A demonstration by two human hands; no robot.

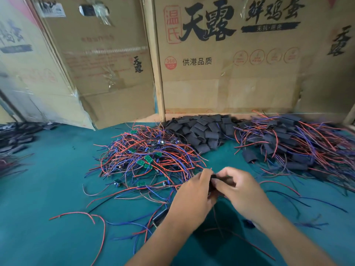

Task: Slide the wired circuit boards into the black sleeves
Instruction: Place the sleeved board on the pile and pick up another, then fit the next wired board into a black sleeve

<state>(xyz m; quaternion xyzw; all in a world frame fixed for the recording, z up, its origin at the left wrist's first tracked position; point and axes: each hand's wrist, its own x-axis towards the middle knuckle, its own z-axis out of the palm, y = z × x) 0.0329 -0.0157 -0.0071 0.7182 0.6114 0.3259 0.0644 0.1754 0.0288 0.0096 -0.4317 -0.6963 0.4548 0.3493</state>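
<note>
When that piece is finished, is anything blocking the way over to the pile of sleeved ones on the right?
Nothing visible does. Both hands, left and right, pinch a black sleeve. Between them and the finished pile lies open green mat, crossed only by a few loose wires.

Matt black sleeves (203, 131); green tablecloth (57, 179), seemingly felt; cardboard backdrop (230, 83).
</note>
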